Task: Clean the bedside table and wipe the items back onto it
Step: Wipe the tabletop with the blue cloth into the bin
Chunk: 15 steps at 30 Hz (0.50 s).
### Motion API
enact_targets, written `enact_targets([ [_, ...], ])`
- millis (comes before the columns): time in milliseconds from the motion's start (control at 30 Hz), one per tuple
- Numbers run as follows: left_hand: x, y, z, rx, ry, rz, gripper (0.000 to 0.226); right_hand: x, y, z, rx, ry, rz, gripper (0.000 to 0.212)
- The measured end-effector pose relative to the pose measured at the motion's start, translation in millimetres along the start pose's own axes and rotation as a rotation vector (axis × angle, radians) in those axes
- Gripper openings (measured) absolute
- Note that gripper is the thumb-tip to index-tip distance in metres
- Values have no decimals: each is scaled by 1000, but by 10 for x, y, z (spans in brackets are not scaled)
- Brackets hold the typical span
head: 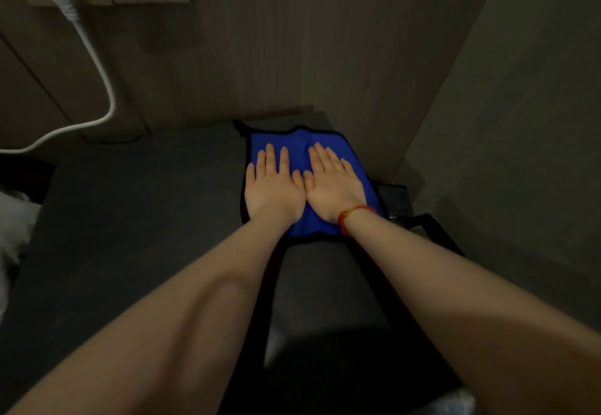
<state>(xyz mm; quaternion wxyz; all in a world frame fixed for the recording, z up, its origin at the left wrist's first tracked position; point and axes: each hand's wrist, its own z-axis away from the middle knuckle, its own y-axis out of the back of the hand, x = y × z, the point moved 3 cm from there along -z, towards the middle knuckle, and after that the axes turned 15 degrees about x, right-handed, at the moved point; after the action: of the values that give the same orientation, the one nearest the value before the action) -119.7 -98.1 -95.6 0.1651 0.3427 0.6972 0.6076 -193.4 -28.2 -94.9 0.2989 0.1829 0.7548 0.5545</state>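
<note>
A blue cloth (294, 144) with a black hem lies spread flat on the dark top of the bedside table (146, 219), near its far right corner. My left hand (273, 187) presses flat on the cloth's left half, fingers straight. Beside it, thumbs touching, my right hand (335, 183) presses flat on the right half. A red band circles my right wrist. No other items show on the tabletop.
A white cable (97, 66) hangs from a plug on the wall at the upper left and runs off the left edge. Wood-panelled walls close in behind and to the right. White bedding (13, 219) shows at the left edge. A dark frame (435, 229) juts out at the right.
</note>
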Motion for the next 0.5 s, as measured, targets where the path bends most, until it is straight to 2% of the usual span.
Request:
enact_targets([
  [267,24,-172,-735,11,0,-18,57,116,-181,-813,19,7,39,56],
  [500,45,-131,-586,2,1,-28,57,119,-144,-663,5,23,25,56],
])
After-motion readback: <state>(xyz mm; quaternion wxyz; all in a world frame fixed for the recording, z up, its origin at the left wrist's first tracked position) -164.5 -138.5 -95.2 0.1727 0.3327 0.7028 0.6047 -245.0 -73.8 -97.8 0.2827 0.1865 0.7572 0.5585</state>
